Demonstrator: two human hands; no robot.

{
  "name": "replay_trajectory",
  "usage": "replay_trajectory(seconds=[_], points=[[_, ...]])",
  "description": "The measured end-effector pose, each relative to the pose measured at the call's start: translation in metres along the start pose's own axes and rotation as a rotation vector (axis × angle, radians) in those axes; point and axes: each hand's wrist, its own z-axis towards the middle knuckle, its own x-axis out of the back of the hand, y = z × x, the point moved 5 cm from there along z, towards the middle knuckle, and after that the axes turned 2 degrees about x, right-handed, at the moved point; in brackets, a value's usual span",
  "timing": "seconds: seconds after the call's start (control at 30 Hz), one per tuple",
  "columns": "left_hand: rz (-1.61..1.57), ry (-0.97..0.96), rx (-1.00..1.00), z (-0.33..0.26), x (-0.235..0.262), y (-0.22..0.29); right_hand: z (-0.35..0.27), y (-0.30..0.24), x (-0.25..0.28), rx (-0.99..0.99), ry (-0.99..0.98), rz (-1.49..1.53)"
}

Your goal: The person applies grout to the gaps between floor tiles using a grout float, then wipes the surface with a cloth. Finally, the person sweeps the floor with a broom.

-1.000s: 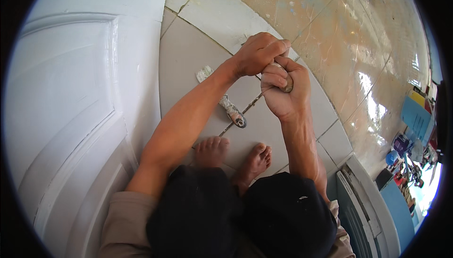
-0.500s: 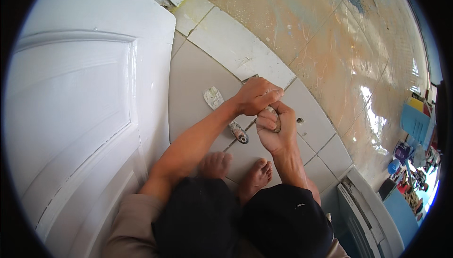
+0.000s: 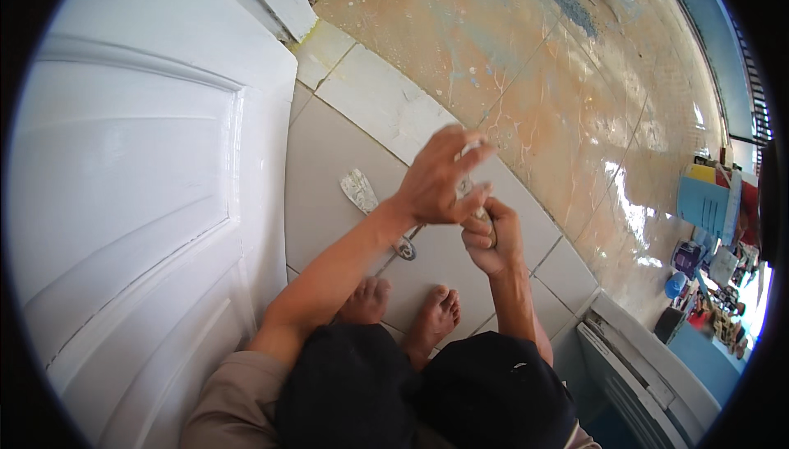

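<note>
**Two hands working a small object above the tiles**

The right hand (image 3: 486,239) is clenching tightly around a small pale object (image 3: 485,217), only its tip showing above the fist, just right of centre. The left hand (image 3: 440,179) is hovering at the fist's 11 o'clock with fingers loosely spread, touching or nearly touching the object's top; whether it is gripping anything I cannot tell. A putty knife (image 3: 374,207) is lying on the grey floor tiles (image 3: 329,170) at 9 o'clock from the hands, just above the bare feet (image 3: 403,313). A white panelled door (image 3: 131,202) is filling the left side. If the object slips, it is likely dropping towards the toes.
</note>
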Motion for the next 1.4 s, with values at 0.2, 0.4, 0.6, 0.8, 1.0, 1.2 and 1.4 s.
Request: replay_trajectory(seconds=[0.2,0.4,0.6,0.8,1.0,1.2,1.4], points=[[0.033,0.201,0.107,-0.035,0.002,0.002,0.092,-0.019,-0.016,0.084,-0.126,0.09],[0.171,0.306,0.273,-0.068,0.048,-0.015,0.048,-0.068,-0.112,0.587,-0.117,-0.514],[0.157,0.27,0.219,-0.09,0.026,0.003,-0.007,-0.028,-0.017,1.006,-0.004,-1.836],[-0.1,-0.025,0.183,-0.063,-0.005,0.023,0.012,0.01,-0.005,0.801,-0.148,-2.228],[-0.267,-0.26,0.292,-0.052,-0.03,-0.003,0.025,-0.003,-0.007,0.717,-0.171,-2.323],[-0.264,-0.323,0.294,-0.065,-0.045,-0.017,0.014,0.011,0.013,0.545,-0.038,-2.309],[-0.359,-0.139,0.311,-0.037,-0.052,-0.027,0.018,-0.008,-0.013,0.427,0.024,-2.369]])
